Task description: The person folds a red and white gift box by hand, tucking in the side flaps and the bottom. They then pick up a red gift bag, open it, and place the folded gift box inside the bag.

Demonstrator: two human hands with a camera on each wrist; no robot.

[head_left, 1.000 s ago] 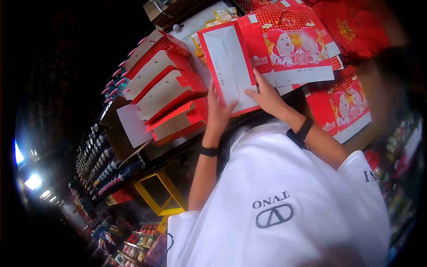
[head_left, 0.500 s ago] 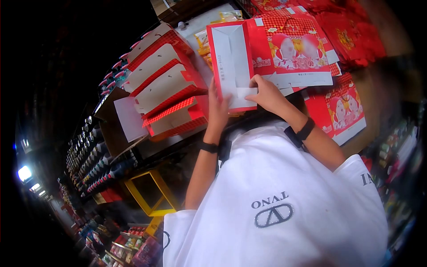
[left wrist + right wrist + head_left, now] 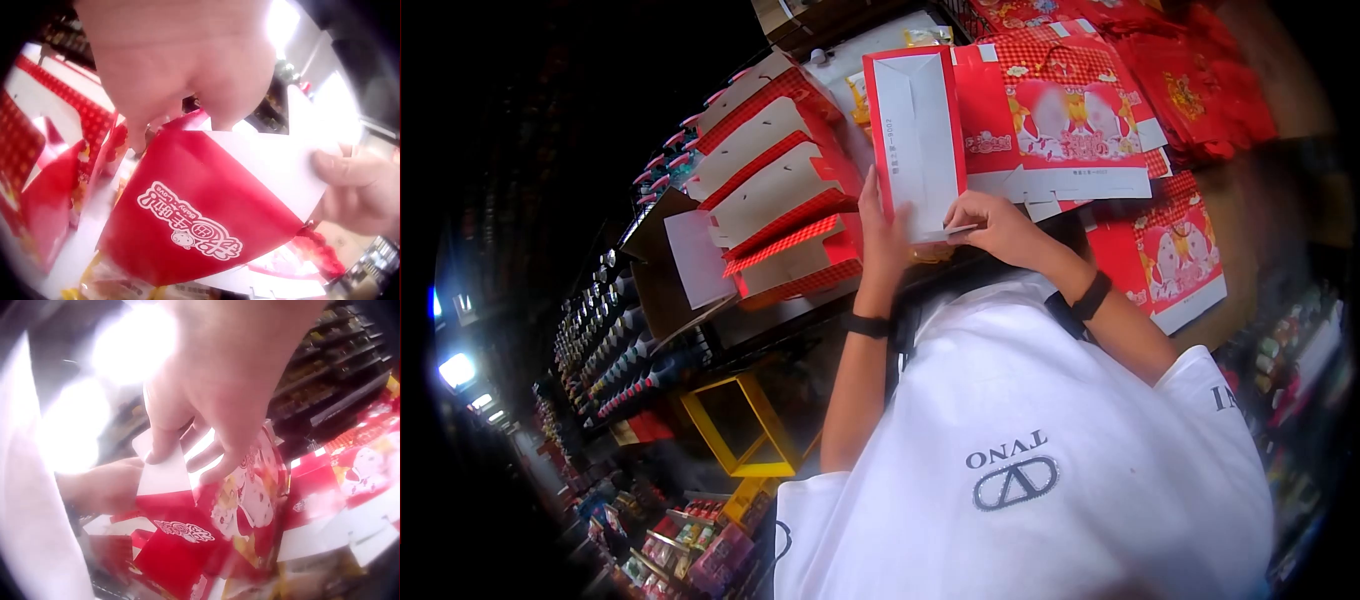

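A red carton with a pale panel (image 3: 920,130) stands out from the person's body in the head view. The left hand (image 3: 884,232) holds its left side near the lower end. At the lower right corner the right hand (image 3: 998,228) pinches a white flap between thumb and fingers. In the left wrist view the carton's red side with white lettering (image 3: 181,219) lies below the left hand (image 3: 187,75), and the right thumb lies on the white flap (image 3: 275,165). The right wrist view has the right hand (image 3: 219,387) over the same flap (image 3: 164,478).
Several opened red-and-white cartons (image 3: 775,190) stand in a row at the left. Flat printed cartons (image 3: 1070,130) lie to the right, with red packets (image 3: 1190,85) beyond. A yellow frame (image 3: 750,430) is below left, near shelves of goods.
The right hand has moved from the carton's right side to its lower end and now pinches the flap, which has tilted. The left hand stays at the left side.
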